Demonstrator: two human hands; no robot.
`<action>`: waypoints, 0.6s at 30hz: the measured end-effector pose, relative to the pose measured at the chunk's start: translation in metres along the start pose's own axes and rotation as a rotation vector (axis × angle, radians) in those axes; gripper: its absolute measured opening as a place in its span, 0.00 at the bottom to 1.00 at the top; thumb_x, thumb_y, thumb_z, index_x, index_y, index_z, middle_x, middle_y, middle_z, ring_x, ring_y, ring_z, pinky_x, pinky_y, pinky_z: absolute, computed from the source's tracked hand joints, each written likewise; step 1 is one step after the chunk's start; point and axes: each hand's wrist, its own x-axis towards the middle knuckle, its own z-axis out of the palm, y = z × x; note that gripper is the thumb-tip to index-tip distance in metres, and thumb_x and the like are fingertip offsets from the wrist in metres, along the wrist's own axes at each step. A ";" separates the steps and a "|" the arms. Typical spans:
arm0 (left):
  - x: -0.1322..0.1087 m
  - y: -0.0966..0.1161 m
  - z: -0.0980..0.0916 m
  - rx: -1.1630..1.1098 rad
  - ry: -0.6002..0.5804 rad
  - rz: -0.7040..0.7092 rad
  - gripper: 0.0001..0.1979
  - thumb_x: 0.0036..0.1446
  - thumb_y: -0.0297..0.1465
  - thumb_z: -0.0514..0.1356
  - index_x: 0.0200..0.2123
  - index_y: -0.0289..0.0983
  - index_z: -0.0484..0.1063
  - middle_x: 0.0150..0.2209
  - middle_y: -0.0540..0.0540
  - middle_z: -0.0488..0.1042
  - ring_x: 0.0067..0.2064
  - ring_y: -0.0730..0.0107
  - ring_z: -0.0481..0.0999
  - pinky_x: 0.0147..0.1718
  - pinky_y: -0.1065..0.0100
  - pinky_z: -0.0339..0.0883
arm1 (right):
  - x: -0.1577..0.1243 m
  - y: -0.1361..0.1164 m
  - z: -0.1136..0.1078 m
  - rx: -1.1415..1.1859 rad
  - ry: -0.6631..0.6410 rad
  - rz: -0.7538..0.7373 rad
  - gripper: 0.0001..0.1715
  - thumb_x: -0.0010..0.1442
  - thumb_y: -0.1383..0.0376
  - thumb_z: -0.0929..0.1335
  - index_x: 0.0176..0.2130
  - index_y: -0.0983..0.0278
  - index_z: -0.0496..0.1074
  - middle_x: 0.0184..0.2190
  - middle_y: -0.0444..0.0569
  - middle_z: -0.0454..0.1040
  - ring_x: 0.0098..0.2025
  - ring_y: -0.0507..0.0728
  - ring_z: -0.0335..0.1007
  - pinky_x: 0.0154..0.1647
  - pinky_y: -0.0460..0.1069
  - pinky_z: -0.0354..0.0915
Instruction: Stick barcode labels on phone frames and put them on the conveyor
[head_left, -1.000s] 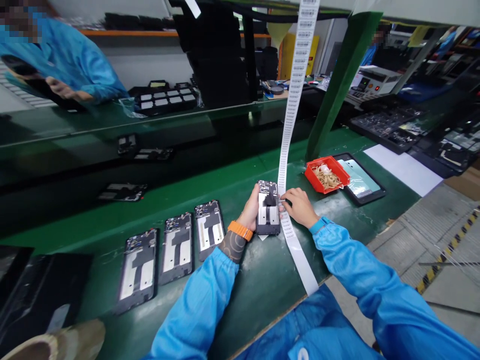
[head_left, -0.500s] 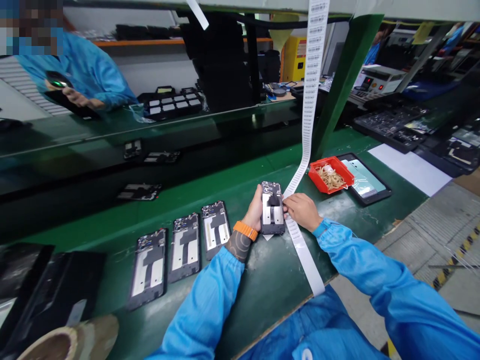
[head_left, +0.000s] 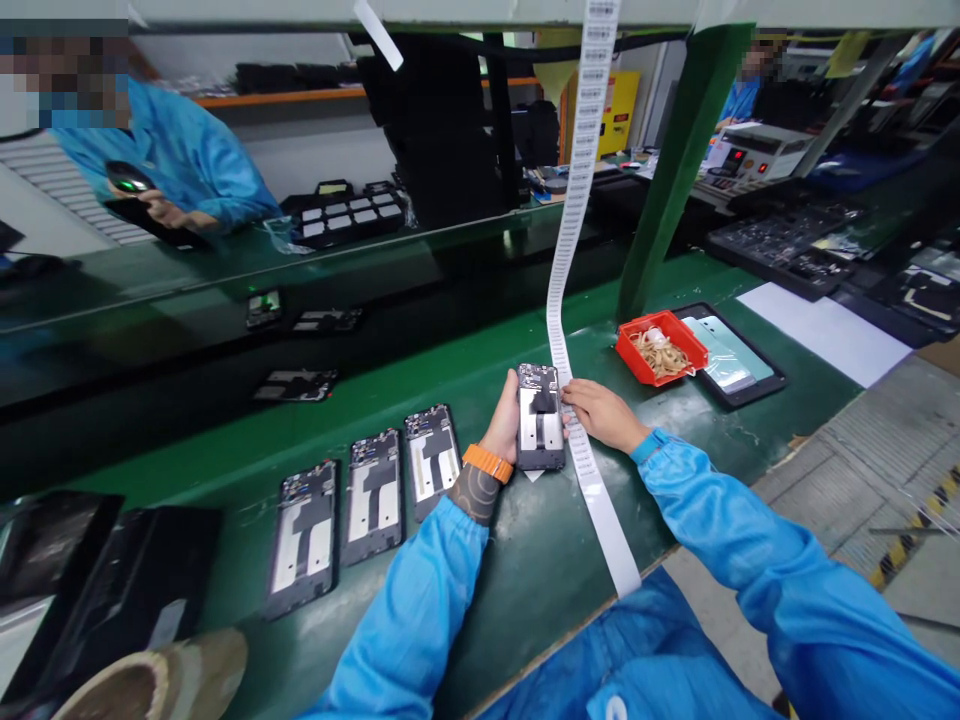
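Observation:
In the head view my left hand (head_left: 502, 428) is closed around an opened phone (head_left: 541, 420), whose inner side faces up with its circuit board at the top. A long white strip of barcode labels (head_left: 577, 190) hangs from above and runs down beside the phone's right edge to the bench's front. My right hand (head_left: 606, 415) has its fingertips on this strip, close against the phone's right side. Its fingers are together, and the phone partly hides what lies under them. Left of my hands, three similar opened phones (head_left: 373, 490) lie in a row on the green bench.
A red bin (head_left: 630, 350) of rubber bands stands to the right, beside a dark tray (head_left: 772, 380) with a pale panel. A white sheet (head_left: 825, 335) lies beyond. At lower left are black cases (head_left: 165, 560) and a cardboard roll (head_left: 199, 670). Across the bench, a co-worker (head_left: 187, 150) holds a scanner.
The upper part of the label strip has swung left and hangs closer above the phone. My right fingers have shifted slightly on the strip. The phone stays in my left hand.

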 end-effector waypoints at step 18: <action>0.018 -0.009 -0.010 0.028 -0.064 -0.041 0.43 0.57 0.63 0.40 0.42 0.30 0.74 0.29 0.36 0.77 0.28 0.58 0.79 0.28 0.58 0.75 | -0.010 -0.004 0.006 -0.263 0.083 0.046 0.11 0.64 0.70 0.62 0.39 0.63 0.75 0.40 0.53 0.78 0.45 0.62 0.70 0.46 0.55 0.67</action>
